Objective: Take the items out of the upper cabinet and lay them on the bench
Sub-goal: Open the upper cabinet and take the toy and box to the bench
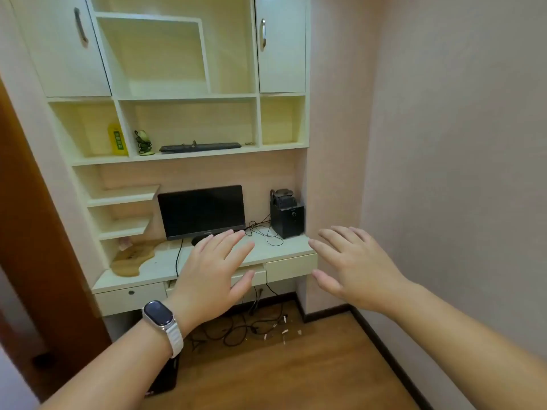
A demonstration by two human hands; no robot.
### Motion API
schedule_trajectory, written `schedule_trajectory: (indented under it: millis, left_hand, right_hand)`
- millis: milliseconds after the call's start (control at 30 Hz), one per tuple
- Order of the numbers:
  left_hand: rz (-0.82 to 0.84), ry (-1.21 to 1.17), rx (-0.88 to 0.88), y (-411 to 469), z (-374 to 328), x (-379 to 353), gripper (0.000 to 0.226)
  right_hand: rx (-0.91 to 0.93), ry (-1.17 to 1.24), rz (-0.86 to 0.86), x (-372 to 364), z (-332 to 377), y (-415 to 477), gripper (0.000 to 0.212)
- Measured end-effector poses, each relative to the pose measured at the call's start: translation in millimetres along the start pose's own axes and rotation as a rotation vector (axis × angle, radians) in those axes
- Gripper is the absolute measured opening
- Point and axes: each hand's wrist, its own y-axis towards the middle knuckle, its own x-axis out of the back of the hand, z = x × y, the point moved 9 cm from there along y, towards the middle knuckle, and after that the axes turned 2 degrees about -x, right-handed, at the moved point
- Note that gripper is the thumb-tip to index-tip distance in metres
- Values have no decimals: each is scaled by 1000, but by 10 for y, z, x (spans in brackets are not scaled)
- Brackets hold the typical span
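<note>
The pale upper cabinet point(183, 97) has open shelves between two closed doors. On its lowest shelf stand a yellow bottle point(117, 139), a small coiled cable with a light object point(144, 142), a black keyboard point(200, 147) and a tiny item point(248, 143). Below is the desk top point(159, 263), which serves as the bench. My left hand point(211, 272), with a watch on its wrist, and my right hand point(353, 266) are stretched out in front of the desk, fingers spread, holding nothing. Both are well below the shelf.
On the desk stand a black monitor point(202, 211), a black speaker box point(286, 214) with loose wires, and a wooden board point(133, 258). Cables and small scraps lie on the wooden floor point(266, 365) under the desk. A wall is close on the right, a brown door on the left.
</note>
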Motion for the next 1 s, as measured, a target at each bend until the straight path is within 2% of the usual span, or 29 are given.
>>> schedule_trajectory:
  millis: [200,600,1000]
  left_hand:
    - [-5,-41,-25,247,446,-513,52]
    - [-29,-64,-52,923,1973,-1416,49]
    - [-91,-140,-59,1626,2578,-2051,49]
  right_hand:
    - [-6,-31,27,-492,35,553,57]
    - [6,-62,41,-1273,370,2238,57]
    - [1,-96,21,-1853,111,3125,55]
